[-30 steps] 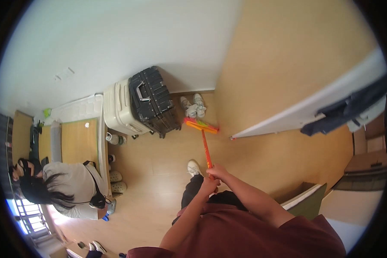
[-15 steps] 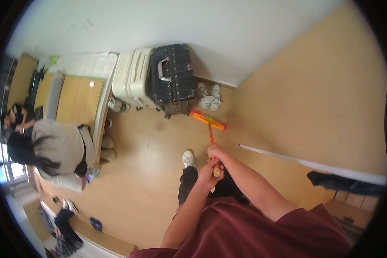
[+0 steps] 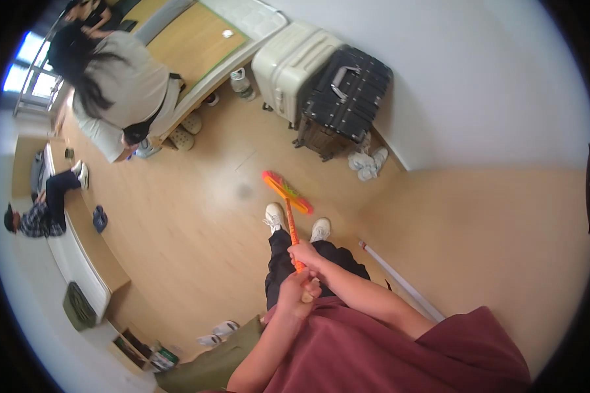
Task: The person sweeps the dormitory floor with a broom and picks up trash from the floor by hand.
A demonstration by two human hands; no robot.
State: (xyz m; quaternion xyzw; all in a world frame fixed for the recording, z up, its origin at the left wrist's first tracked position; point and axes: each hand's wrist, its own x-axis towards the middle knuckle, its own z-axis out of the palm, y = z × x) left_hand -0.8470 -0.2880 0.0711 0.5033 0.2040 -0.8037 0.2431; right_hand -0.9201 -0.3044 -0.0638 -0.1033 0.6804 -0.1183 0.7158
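An orange broom (image 3: 287,192) with a pinkish-red edge and a green patch on its head rests at the floor just ahead of my white shoes. Its orange handle slants back toward my waist. My right hand (image 3: 305,255) wraps around the handle's middle part. Closer to my body, my left hand (image 3: 296,291) is closed around the upper end, and the pale tip pokes out of the fist. Both hands are gripping the same handle, one behind the other.
A cream suitcase (image 3: 295,69) and a black suitcase (image 3: 347,95) stand by the wall, with white shoes (image 3: 368,162) beside them. A person (image 3: 128,88) leans over a bed at the upper left. Another sits on the left. A white pole (image 3: 400,280) lies at the right.
My view has turned left, so the suitcases appear farther right. The broom head has come from beside the suitcases to nearer my feet, and both hands keep their hold.
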